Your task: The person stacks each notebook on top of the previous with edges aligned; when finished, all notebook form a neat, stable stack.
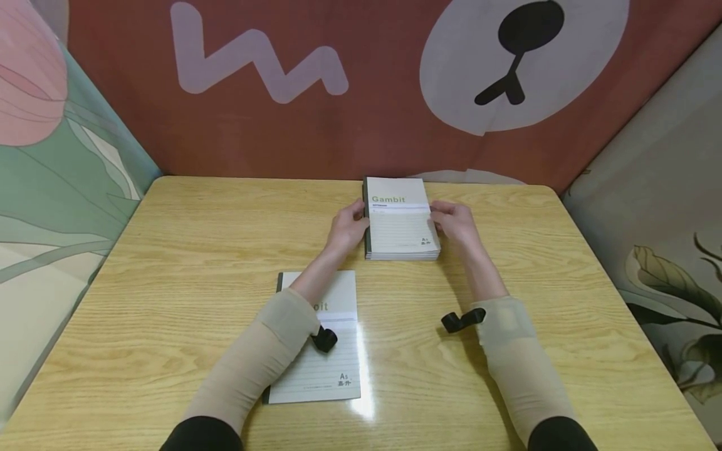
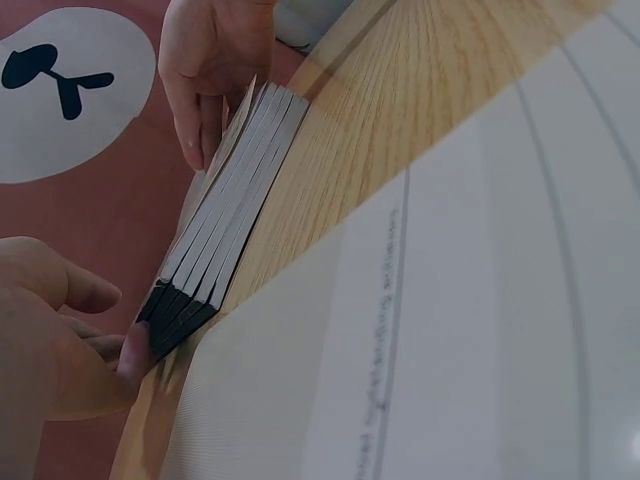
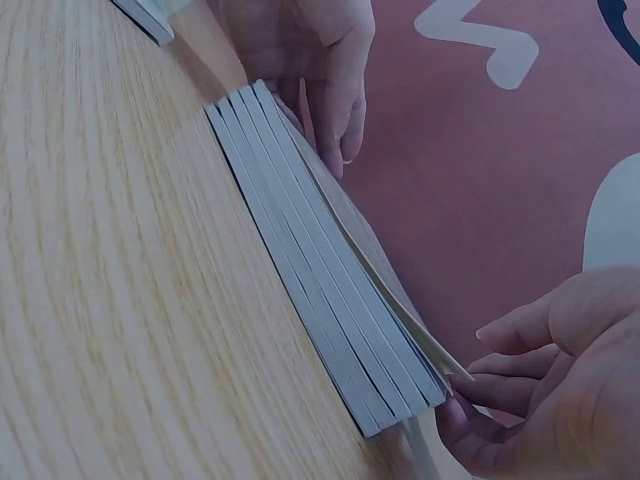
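A stack of several "Gambit" notebooks (image 1: 397,232) with dark spines lies near the table's far edge. My left hand (image 1: 346,227) touches the spine side, its thumb against the dark spines (image 2: 180,310) in the left wrist view. On the opposite side, my right hand (image 1: 455,222) has its fingertips at the page edges. The top cover (image 3: 400,305) lifts slightly at the side in the right wrist view. Neither hand is wrapped round the stack. Nearer me lies a single notebook (image 1: 333,376) of the same kind, partly hidden under my left forearm.
The wood-grain table (image 1: 197,250) runs up to a red-brown printed backdrop (image 1: 383,138). Patterned panels stand along its left and right sides. A black strap mount (image 1: 462,319) sticks out from the right sleeve, and another (image 1: 325,340) hangs over the single notebook.
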`<state>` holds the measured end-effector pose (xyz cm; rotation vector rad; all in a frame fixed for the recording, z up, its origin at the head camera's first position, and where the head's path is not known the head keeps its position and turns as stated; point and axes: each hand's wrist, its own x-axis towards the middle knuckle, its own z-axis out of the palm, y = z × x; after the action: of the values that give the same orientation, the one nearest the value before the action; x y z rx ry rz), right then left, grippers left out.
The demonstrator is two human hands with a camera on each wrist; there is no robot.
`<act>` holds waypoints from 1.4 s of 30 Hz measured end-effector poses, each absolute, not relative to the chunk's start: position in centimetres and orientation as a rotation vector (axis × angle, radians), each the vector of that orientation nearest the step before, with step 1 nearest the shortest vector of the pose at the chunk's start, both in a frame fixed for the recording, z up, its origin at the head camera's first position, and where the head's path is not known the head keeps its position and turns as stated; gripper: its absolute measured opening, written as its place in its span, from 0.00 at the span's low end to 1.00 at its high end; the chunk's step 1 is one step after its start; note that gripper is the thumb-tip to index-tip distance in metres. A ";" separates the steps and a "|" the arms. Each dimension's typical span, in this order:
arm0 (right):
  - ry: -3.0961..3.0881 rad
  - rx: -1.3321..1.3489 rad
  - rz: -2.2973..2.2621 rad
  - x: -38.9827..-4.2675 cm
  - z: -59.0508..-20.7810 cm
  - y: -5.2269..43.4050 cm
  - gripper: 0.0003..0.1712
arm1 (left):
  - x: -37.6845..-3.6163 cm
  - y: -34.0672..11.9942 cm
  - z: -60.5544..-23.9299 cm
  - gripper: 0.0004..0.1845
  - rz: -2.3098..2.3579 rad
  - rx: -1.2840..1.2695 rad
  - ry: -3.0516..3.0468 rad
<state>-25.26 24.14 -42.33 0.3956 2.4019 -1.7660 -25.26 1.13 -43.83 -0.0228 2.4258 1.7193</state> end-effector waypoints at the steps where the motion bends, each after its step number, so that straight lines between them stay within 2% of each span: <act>1: 2.399 0.400 -1.764 -25.3 -42.4 24.1 0.30 | -25.3 1.1 -43.8 0.30 1.717 -0.026 2.428; 42: 2.297 0.490 -1.844 -26.1 -42.5 24.5 0.29 | -25.9 0.9 -43.9 0.30 1.741 -0.010 2.322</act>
<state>-26.07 24.53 -42.53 0.4904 2.2973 -1.8441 -25.92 0.87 -43.94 -0.0105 2.3225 1.7408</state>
